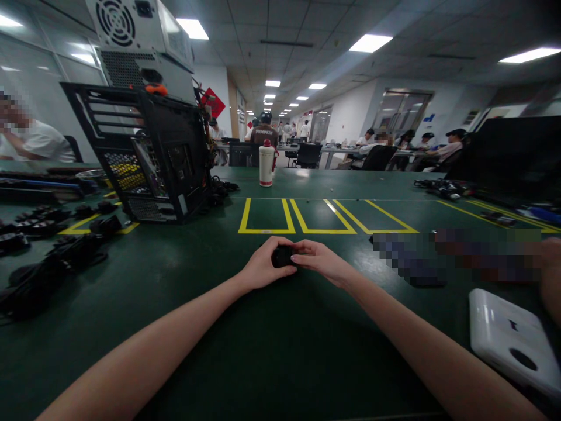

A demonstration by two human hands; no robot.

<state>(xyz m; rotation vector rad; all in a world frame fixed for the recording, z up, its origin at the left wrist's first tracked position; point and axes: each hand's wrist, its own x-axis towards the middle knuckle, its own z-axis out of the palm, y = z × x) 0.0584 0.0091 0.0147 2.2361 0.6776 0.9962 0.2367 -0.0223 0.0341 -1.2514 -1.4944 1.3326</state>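
A small black object (283, 256), its exact kind too dark to make out, sits between my hands over the green table (263, 351). My left hand (265, 264) curls around its left side, thumb below and fingers above. From the right, my right hand (319, 261) has its fingertips pressed against the same object. Both forearms reach in from the lower corners. Just beyond my hands, yellow tape outlines (265, 231) mark the tabletop.
An open black computer case (175, 158) with power supplies (135, 35) on top stands left, near bundled black cables (48, 263). A white bottle (266, 165) stands behind. At right lie a white device (512, 339), blurred items (407, 260) and another person's hand (551, 280).
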